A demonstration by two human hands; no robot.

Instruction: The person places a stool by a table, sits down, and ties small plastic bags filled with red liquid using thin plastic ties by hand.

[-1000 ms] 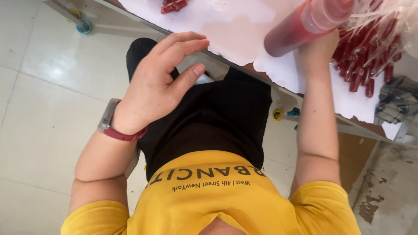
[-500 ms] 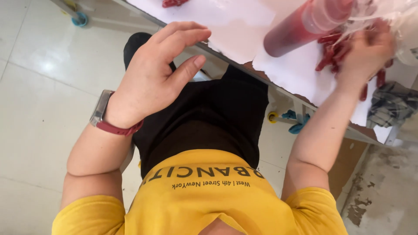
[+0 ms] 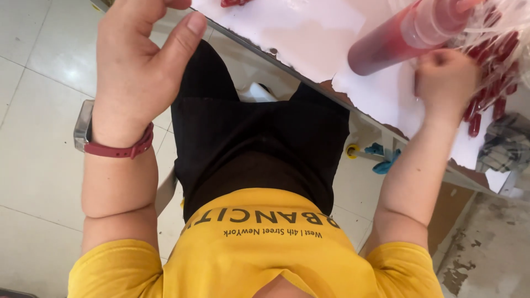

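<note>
Viewpoint: a head-worn camera is looking straight down on a seated person in a yellow shirt [image 3: 248, 259] and black shorts [image 3: 259, 149], at the edge of a worktable [image 3: 309, 49] covered in white paper.

Left hand: the left hand [image 3: 138, 66] is hanging in the air off the table's near edge, over the pale tiled floor [image 3: 38, 165]. It is holding nothing; the thumb is standing out from the palm, and the fingers are running out of the top of the frame, so how far they are spread cannot be told. A dark red watch strap [image 3: 118, 149] is circling the wrist.

Right hand: the right hand [image 3: 446, 83] is resting on the paper, curled into a loose fist at the edge of a clear plastic bag [image 3: 497, 33]. Whether it is pinching the bag's film or one of the pieces inside cannot be told.

Red pieces: small red tube-shaped pieces [image 3: 486, 105] are lying heaped in and beside the bag, just to the right of the fist; a few more [image 3: 234, 3] are showing at the top edge.

Red bottle: a red-filled translucent bottle [image 3: 408, 33] is leaning across the paper just above the right hand, not touching it as far as can be seen.

Under the table: blue and yellow fittings [image 3: 375, 152] are sitting by the table's frame.
</note>
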